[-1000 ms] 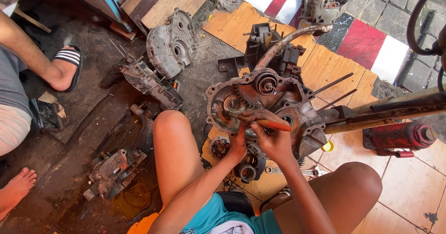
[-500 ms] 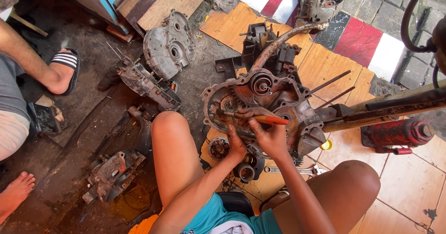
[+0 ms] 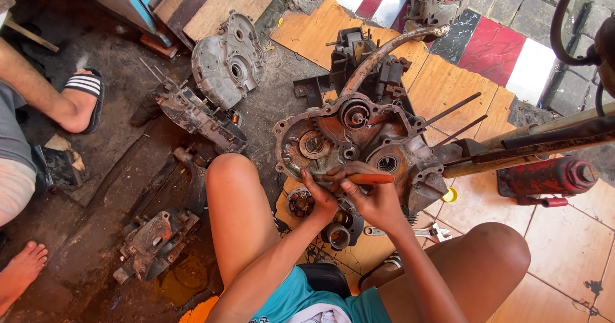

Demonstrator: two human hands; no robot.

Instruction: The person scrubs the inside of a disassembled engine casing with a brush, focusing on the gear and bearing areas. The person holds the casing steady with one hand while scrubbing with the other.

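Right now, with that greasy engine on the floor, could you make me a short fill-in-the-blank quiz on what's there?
1. The right hand holds a screwdriver with an ____ handle.
2. The left hand rests at the near edge of the rusty engine ____.
3. The jack lying at the right is ____.
4. A foot at the far left wears a striped ____.

Missing words: orange; case; red; sandal

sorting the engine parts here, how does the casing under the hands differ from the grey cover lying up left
The engine casing is rusty brown, open-faced, with gears and bearings showing; the grey cover is pale, cleaner metal with only holes showing. The left hand and right hand, holding an orange-handled tool, work at the casing; the cover lies untouched. Both are cast metal parts on the ground.
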